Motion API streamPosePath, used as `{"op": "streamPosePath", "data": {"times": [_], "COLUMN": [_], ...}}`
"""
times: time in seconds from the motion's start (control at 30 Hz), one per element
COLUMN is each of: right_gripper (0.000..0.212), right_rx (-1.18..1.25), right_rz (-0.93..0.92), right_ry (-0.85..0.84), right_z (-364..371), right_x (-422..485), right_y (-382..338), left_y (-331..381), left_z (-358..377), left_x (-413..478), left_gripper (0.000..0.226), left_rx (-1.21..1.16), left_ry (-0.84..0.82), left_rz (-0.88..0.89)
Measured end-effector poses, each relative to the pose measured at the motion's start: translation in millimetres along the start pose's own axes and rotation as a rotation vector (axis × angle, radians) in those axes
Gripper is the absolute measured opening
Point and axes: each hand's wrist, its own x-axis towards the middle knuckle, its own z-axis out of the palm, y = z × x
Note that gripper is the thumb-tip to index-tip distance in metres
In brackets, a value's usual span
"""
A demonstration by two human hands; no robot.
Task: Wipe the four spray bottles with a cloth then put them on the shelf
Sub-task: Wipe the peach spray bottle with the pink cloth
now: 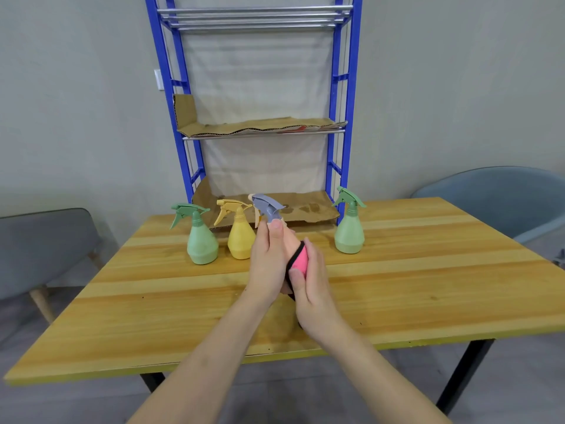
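Note:
My left hand (pixel 269 258) grips the neck of a pale pink spray bottle with a grey-blue trigger head (pixel 267 207), held above the table's middle. My right hand (pixel 308 280) presses a pink cloth with a black edge (pixel 298 260) against the bottle's body, which is mostly hidden by both hands. On the table stand a green bottle (pixel 201 244) at the left, a yellow bottle (pixel 241 238) beside it, and another green bottle (pixel 349 231) at the right. Behind the table rises the blue shelf (pixel 351 87), its lower levels lined with cardboard (pixel 260 127).
The wooden table (pixel 397 286) runs wide to both sides. A grey chair (pixel 46 249) stands at the left and a blue-grey chair (pixel 495 197) at the right. The shelf's lowest cardboard level (pixel 305 209) lies just behind the bottles. A grey wall is behind.

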Motion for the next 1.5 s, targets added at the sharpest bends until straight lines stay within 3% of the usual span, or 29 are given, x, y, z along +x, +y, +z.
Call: {"op": "streamPosePath", "data": {"times": [0.1, 0.23, 0.43, 0.53, 0.63, 0.87, 1.13, 1.4, 1.5], "right_gripper": [0.063, 0.035, 0.046, 0.047, 0.037, 0.013, 0.015, 0.016, 0.017], "right_rx": [0.044, 0.611, 0.958, 0.886, 0.598, 0.292, 0.311, 0.224, 0.217], "right_rz": [-0.024, 0.268, 0.554, 0.512, 0.406, 0.335, 0.127, 0.098, 0.082], "right_ry": [-0.03, -0.043, 0.059, 0.022, 0.021, 0.227, 0.364, 0.231, 0.184], "right_z": [-2, -6, 4, 4, -1, -28, -55, -33, -31], "right_x": [6, 11, 18, 13, 7, 20, 62, 67, 63], "right_y": [7, -3, -2, 3, 10, 27, 3, 6, 5], "left_y": [2, -2, -2, -10, -15, -19, -54, -85, -88], "left_z": [1, -1, 4, 5, 4, -4, -11, -4, -3], "left_x": [0, 5, 11, 16, 23, 30, 7, -18, -21], "left_gripper": [0.039, 0.032, 0.03, 0.036, 0.037, 0.024, 0.026, 0.015, 0.025], "left_rx": [0.012, -0.054, 0.027, 0.202, 0.293, 0.477, 0.463, 0.417, 0.4], "left_ry": [0.001, 0.019, 0.091, 0.105, 0.135, 0.084, 0.107, 0.107, 0.135], "left_rz": [0.014, -0.011, 0.088, 0.181, 0.219, 0.289, 0.225, 0.135, 0.079]}}
